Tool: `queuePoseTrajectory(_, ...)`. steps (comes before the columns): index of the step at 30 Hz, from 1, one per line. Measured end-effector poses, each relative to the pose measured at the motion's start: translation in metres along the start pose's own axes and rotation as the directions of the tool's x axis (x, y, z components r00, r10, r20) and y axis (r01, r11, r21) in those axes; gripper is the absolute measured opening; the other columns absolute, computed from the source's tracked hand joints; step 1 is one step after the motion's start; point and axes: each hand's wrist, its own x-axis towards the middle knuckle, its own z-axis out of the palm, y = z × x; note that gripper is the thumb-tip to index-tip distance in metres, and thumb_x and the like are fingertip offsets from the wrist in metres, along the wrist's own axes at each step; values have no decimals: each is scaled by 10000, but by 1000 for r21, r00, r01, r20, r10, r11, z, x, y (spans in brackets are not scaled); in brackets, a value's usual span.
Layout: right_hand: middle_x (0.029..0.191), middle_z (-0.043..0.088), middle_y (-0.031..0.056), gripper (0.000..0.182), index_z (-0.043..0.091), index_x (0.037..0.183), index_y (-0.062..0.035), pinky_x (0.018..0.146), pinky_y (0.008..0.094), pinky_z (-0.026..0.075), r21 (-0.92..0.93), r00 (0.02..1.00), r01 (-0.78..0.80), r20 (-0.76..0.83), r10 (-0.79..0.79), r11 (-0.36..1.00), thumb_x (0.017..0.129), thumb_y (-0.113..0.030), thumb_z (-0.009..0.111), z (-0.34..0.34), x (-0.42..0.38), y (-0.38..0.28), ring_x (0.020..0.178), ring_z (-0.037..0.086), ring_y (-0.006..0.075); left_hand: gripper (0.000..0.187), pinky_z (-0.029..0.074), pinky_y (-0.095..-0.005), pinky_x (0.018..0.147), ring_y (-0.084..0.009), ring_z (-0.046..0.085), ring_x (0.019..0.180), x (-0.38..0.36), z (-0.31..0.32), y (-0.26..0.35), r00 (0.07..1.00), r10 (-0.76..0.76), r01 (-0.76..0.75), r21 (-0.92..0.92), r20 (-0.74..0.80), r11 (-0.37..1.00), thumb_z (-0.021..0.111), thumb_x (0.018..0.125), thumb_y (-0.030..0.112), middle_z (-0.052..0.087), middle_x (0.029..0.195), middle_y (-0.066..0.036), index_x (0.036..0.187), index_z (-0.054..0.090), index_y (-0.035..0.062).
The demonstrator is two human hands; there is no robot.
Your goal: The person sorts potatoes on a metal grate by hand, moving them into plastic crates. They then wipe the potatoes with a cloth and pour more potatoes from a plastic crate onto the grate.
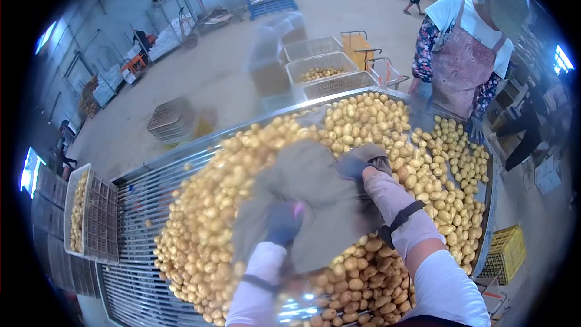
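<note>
A grey-brown cloth [324, 206] lies bunched and blurred over a heap of potatoes [212, 224]. My left hand [283, 223], in a dark blue glove, is closed on the near left part of the cloth; a small pink spot shows beside its fingers. At the cloth's far right edge, my right hand [354, 166], gloved too, grips the fabric, and a folded bit sticks out past it. Both forearms wear pale sleeves with dark bands. The potatoes under the cloth are hidden.
The potatoes rest on a metal roller table [142, 224]. A crate of potatoes [91, 215] stands at its left end, and white crates [321, 66] stand beyond the far edge. A co-worker [466, 54] in an apron is at the far right corner. A yellow crate [507, 251] sits at right.
</note>
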Motion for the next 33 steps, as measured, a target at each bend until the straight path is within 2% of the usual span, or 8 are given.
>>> queuePoseTrajectory(4, 1027, 708, 175, 305, 707, 959, -43, 821, 458, 531, 213, 956, 277, 39, -292, 937, 962, -252, 484, -12, -64, -46, 934, 684, 378, 400, 480, -525, 804, -439, 620, 839, -58, -15, 46, 985, -110, 66, -295, -135, 953, 534, 967, 365, 666, 813, -224, 866, 701, 16)
queuePoseTrajectory(11, 965, 701, 217, 385, 720, 943, -34, 881, 452, 486, 298, 964, 177, 138, -226, 938, 948, -363, 520, 27, -222, -139, 950, 662, 379, 368, 490, -519, 892, -418, 624, 1023, -174, -24, 61, 921, -90, 111, -36, 379, 993, 627, 921, 309, 689, 1048, -234, 1103, 676, -7)
queuePoseTrajectory(17, 773, 658, 183, 292, 677, 833, -22, 674, 467, 476, 286, 848, 482, -388, -360, 828, 880, -287, 565, 16, -313, -132, 726, 630, 372, 639, 371, -523, 1098, -466, 472, 1303, -250, -12, 60, 986, 125, -123, -30, 110, 992, 646, 909, 296, 493, 1427, -258, 1411, 457, -51)
queuePoseTrajectory(21, 711, 644, 156, 304, 669, 990, 13, 628, 491, 476, 115, 989, 149, -44, -145, 982, 854, -245, 582, 12, -283, -98, 633, 614, 361, 662, 335, -519, 1130, -460, 388, 1383, -226, 2, 58, 970, 22, -5, -69, 241, 998, 639, 926, 312, 415, 1494, -257, 1440, 415, -40)
queuePoseTrajectory(24, 726, 637, 193, 498, 592, 1276, 49, 664, 530, 496, 143, 901, 304, -363, -236, 942, 853, -212, 569, 16, -222, -81, 620, 611, 393, 648, 336, -513, 1133, -457, 379, 1395, -168, 10, 60, 965, 60, -56, -24, 254, 998, 628, 939, 334, 423, 1486, -262, 1428, 425, -40)
queuePoseTrajectory(26, 934, 653, 284, 569, 531, 1366, 35, 816, 509, 507, 67, 995, -14, 96, 7, 998, 847, -195, 563, -13, -182, -83, 873, 644, 442, 643, 345, -511, 1127, -447, 374, 1405, -141, 28, 55, 961, 178, -201, 92, 211, 975, 619, 945, 345, 427, 1483, -264, 1427, 425, -35)
queuePoseTrajectory(31, 1087, 634, 264, 492, 553, 1343, 17, 915, 474, 469, 142, 986, -123, -96, 137, 982, 913, -218, 501, 16, -62, -20, 1015, 611, 419, 662, 241, -507, 1199, -444, 289, 1461, -57, 55, 50, 907, 28, -29, -5, 419, 1000, 552, 980, 345, 370, 1516, -308, 1470, 369, -61)
queuePoseTrajectory(33, 1148, 626, 256, 467, 562, 1334, 9, 955, 460, 455, 207, 966, -164, -162, 199, 965, 940, -227, 477, 28, -29, 1, 1071, 598, 410, 643, 224, -493, 1209, -465, 283, 1455, -31, 76, 46, 960, 109, -148, 135, 257, 980, 538, 986, 325, 372, 1516, -307, 1469, 367, -63)
